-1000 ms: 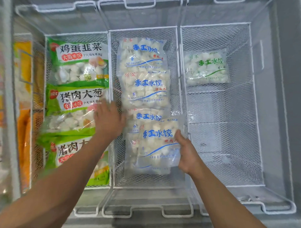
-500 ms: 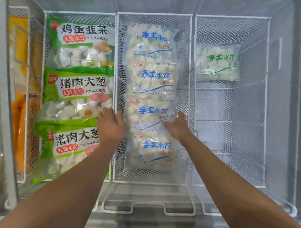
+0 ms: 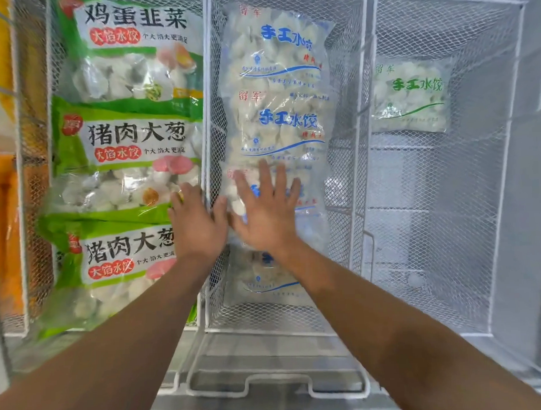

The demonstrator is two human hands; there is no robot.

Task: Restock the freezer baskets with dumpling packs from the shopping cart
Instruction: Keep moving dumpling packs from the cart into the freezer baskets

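Four clear dumpling packs with blue lettering [image 3: 278, 118] lie in an overlapping column inside the middle wire basket [image 3: 350, 159] of the freezer. The right hand [image 3: 268, 214] lies flat on the third pack from the top, fingers straight and spread, gripping nothing; it covers most of that pack's print, and the right forearm hides part of the fourth pack below. The left hand [image 3: 198, 225] sits just beside it at the divider between the left basket [image 3: 48, 74] and the middle one, fingers extended and close together, its fingertips over the edge of a green-labelled dumpling pack [image 3: 126, 160]; whether it presses the pack or the wire is hard to tell. Three such green packs fill the left basket, the topmost cut off by the frame. The right basket [image 3: 501, 178] holds one clear pack with green lettering [image 3: 411, 95] at its far end. Orange packaging [image 3: 4, 220] at the far left is blurred behind mesh.
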